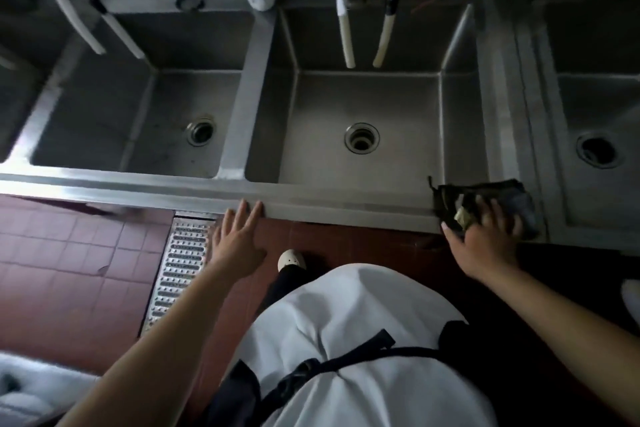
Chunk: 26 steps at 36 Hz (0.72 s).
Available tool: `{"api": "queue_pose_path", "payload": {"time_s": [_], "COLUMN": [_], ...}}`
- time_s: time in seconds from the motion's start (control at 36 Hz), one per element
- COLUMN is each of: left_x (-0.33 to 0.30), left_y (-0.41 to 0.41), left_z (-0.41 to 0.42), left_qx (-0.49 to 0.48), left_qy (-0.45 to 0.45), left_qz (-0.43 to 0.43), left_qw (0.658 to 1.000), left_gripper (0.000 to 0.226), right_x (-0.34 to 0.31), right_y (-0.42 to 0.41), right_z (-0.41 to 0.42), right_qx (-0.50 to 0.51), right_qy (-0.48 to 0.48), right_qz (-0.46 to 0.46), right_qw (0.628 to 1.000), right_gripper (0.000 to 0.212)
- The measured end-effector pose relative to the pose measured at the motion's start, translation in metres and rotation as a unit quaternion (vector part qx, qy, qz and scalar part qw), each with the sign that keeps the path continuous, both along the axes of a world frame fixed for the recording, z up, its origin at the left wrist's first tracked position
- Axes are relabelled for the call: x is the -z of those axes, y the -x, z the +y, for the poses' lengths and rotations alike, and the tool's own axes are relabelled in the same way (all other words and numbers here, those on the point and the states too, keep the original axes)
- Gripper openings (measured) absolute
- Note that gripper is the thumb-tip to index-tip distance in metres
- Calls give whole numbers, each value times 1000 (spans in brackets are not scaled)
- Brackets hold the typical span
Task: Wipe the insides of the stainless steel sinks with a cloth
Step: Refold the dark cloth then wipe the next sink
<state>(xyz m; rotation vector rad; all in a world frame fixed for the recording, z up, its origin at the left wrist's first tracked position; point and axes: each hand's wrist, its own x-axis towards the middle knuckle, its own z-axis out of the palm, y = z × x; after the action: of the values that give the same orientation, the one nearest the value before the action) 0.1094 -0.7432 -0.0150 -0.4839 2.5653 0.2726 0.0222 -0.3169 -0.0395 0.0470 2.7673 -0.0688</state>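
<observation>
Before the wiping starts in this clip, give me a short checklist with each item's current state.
1. Cloth within reach, on the sink's front rim: ok.
2. Right hand on the cloth: ok; firm grip: cannot tell.
3. Left hand open, fingertips at the rim: ok.
4. Middle basin free of objects: ok.
5. Hoses hang over that basin and may obstruct wiping: not ok.
6. Cloth wet: cannot tell.
</observation>
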Motion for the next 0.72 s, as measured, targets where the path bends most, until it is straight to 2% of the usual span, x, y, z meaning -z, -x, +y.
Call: {"api": "queue_pose_path", "payload": {"time_s": [0.08, 0.17, 0.28, 0.47, 0.64, 0.72], "left_x": [0, -1, -1, -2, -1, 4], "left_y": [5, 7, 6, -7, -23, -29], "left_z": [-8, -27, -77, -191, -273, -291], "left_qx": [-11, -72, -130, -160, -108, -51], "left_qy": [-9, -10, -4, 29, 42, 42], "left_qz": [13, 40, 57, 53, 29, 37], "left_qw": [1000, 997, 990, 985, 993, 997], "left_gripper": [101, 105, 107, 108, 107, 108], "right_x": [0, -6, -10, -13, -24, -29], "right_y": [-7, -11, -13, -25, -30, -30], "right_z": [-18, -44, -89, -215, -344, -404], "right_qx": [8, -11, -20, -92, -163, -151], "right_qy": [13, 34, -3, -15, 44, 68], "right_qz": [-7, -18, -34, -38, -74, -81], "right_qw": [1000, 999, 999, 995, 983, 983], "right_gripper": [72, 59, 58, 81, 72, 64]}}
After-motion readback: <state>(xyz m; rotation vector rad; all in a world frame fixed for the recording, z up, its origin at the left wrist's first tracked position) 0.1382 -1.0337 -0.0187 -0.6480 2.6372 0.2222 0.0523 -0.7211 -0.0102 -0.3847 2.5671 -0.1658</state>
